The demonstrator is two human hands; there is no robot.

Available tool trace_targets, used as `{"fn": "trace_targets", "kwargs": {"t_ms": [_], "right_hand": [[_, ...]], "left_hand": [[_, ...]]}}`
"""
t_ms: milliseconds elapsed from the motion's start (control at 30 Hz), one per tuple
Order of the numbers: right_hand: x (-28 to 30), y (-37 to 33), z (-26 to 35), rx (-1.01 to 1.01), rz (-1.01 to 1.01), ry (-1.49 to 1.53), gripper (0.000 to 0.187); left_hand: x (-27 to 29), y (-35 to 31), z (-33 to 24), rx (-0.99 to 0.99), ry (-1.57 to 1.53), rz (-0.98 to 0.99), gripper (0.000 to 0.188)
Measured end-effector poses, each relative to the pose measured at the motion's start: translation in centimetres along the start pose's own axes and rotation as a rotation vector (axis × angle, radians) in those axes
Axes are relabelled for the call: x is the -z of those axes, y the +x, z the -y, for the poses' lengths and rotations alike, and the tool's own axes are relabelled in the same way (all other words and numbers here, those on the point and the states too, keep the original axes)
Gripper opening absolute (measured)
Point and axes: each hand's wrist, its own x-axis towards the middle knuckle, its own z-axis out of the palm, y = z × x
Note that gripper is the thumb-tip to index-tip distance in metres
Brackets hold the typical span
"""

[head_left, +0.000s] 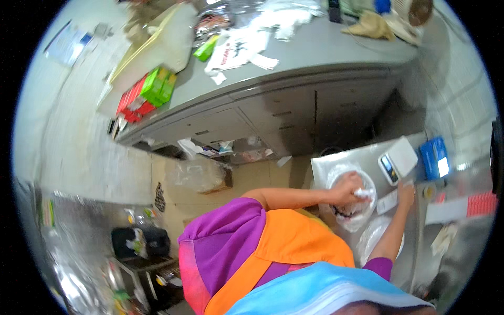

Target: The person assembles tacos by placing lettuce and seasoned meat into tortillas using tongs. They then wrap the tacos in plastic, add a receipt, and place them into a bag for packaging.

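Hands apart. The left hand (347,189) is over the bowl (374,190), its fingers bent closed on a white piece (362,193); whether that is bunched plastic cannot be told. The bowl, the thing being handled, stands on the table (370,156), lined with clear plastic that overhangs its rim, with dark matter visible inside.

From the bowl: the scale (404,157) lies at 2 o'clock, apart from the rim, a strip of table top showing between. The right hand (406,194) is at 3 o'clock, just below the scale's near edge and beside a white block (387,202); grip and contact cannot be determined. A plastic-covered second bowl (371,239) sits close by at 5 o'clock, partly behind the right forearm.

The blue box (437,158) stands beyond the scale at 2 o'clock, limiting room on that side. The table's far left corner is at 10 o'clock. Past it, tiled floor (251,176) runs toward 9 o'clock, with a clear bag (197,175) lying on it, and cabinets (283,113) border it at 11 o'clock.
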Motion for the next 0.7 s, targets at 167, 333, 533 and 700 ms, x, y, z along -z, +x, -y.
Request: {"fn": "trace_targets", "kwargs": {"t_ms": [167,333,533,700], "right_hand": [[1.3,0.3,2.0,0.116,0.084,-0.17,0.041],[0.1,0.4,-0.1,0.133,-0.004,-0.189,0.037],[2.9,-2.2,2.3,0.07,0.064,-0.16,0.027],[1.6,-1.8,1.4,0.124,0.004,-0.232,0.026]], "left_hand": [[1.0,-0.6,-1.2,0.016,-0.04,-0.005,0.015],[0.5,0.1,-0.8,-0.04,-0.113,0.006,0.007],[0.2,0.2,0.7,-0.038,-0.279,0.066,0.011],[0.0,0.5,0.6,-0.014,-0.311,0.086,0.01]]}}
